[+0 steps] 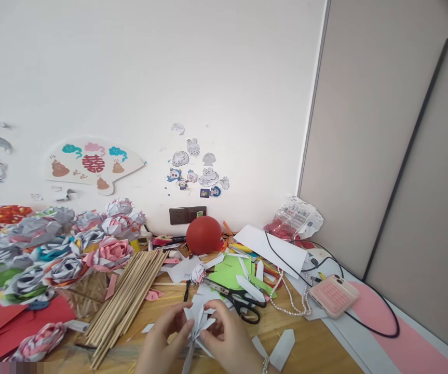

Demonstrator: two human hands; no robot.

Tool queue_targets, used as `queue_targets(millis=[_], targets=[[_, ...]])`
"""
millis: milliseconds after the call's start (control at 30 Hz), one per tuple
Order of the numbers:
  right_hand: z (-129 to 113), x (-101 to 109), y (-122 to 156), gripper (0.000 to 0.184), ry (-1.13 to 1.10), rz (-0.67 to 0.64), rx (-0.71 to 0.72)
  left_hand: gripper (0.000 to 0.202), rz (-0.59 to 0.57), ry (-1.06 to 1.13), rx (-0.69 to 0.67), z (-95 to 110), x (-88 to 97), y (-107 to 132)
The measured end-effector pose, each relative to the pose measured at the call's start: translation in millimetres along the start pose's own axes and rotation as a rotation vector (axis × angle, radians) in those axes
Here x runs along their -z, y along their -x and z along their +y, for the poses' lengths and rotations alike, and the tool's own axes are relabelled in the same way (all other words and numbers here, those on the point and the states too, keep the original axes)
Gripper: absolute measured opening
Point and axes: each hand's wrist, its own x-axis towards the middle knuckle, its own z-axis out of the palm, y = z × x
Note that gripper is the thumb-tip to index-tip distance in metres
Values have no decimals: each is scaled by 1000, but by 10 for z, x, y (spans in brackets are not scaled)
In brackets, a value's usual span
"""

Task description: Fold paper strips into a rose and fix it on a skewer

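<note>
At the bottom centre, both my hands pinch a folded white paper piece (199, 317) over the wooden table (309, 353). My left hand (165, 337) grips its left side with the fingers closed. On the other side, my right hand (229, 340) closes on it between thumb and fingers. Black-handled scissors (239, 301) lie just beyond my right hand. A bundle of wooden sticks (128, 298) lies to the left of my left hand.
Several folded paper flowers (52, 249) are heaped at the left, with red paper sheets (9, 317) in front of them. A red ball (203, 235) sits by the wall. At the right lie green paper scraps (229, 270), a bead string (289, 306) and a pink phone (333, 295) with a black cable.
</note>
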Motion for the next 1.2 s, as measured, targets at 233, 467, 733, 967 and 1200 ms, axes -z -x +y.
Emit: queue_targets(millis=[233, 467, 733, 967, 1200], targets=[[7, -16, 23, 28, 189, 131, 40, 33, -42, 3, -10, -66, -48, 43], [-97, 0, 56, 33, 412, 163, 393, 31, 109, -148, -89, 63, 4, 69], [-44, -62, 60, 25, 391, 275, 372, 25, 55, -226, -287, 76, -6, 116], [-71, -67, 69, 30, 400, 292, 418, 29, 122, -226, -183, 131, -11, 124], [-31, -89, 67, 19, 411, 410, 577, 31, 147, -308, -200, 152, -13, 163]])
